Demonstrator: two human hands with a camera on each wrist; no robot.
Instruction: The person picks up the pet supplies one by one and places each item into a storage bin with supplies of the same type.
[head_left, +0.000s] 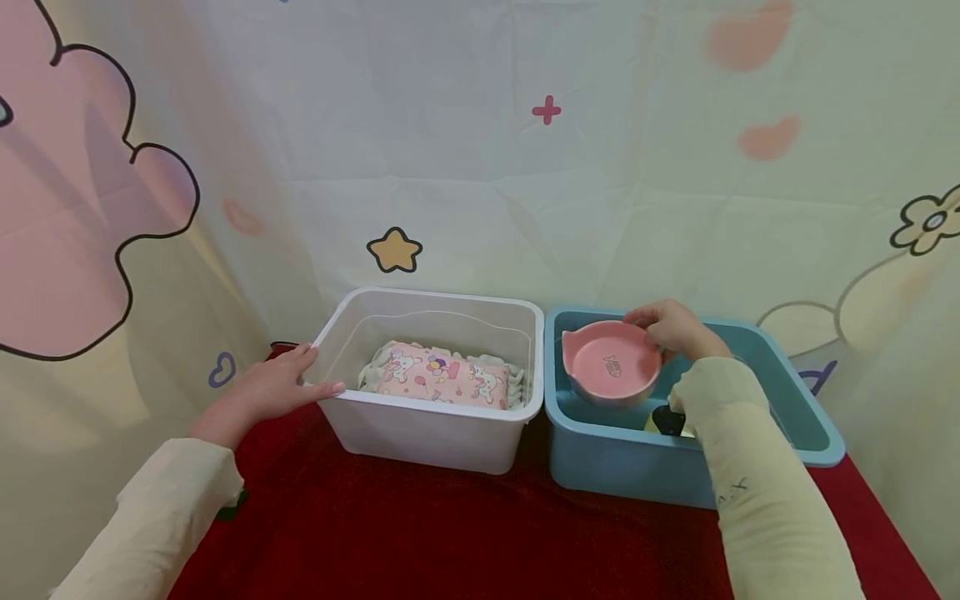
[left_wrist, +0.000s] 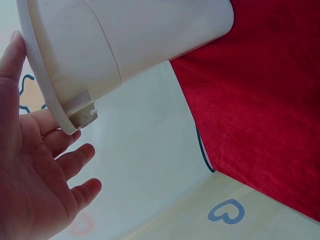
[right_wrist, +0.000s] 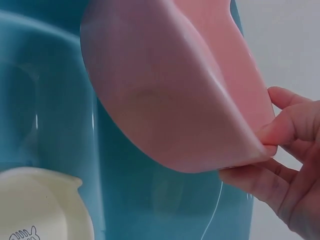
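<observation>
My right hand (head_left: 678,329) pinches the rim of a pink bowl (head_left: 611,362) with pointed ear-like corners and a fish-bone drawing inside. The bowl is held tilted over the blue bin (head_left: 622,454); thumb and fingers grip one corner in the right wrist view. Below it in the bin lies a cream bowl (right_wrist: 40,207), also with a fish-bone drawing. My left hand (head_left: 273,387) rests on the left rim of the white bin (head_left: 435,437), fingers spread and thumb on the front edge. Inside that bin lies a pink, rabbit-printed cushion-like item (head_left: 442,375) with pale ruffles.
Both bins stand side by side on a red cloth (head_left: 450,533). Behind them hangs a pale printed curtain (head_left: 465,225). A small black piece (head_left: 667,419) shows beside the right sleeve, at the blue bin's front wall.
</observation>
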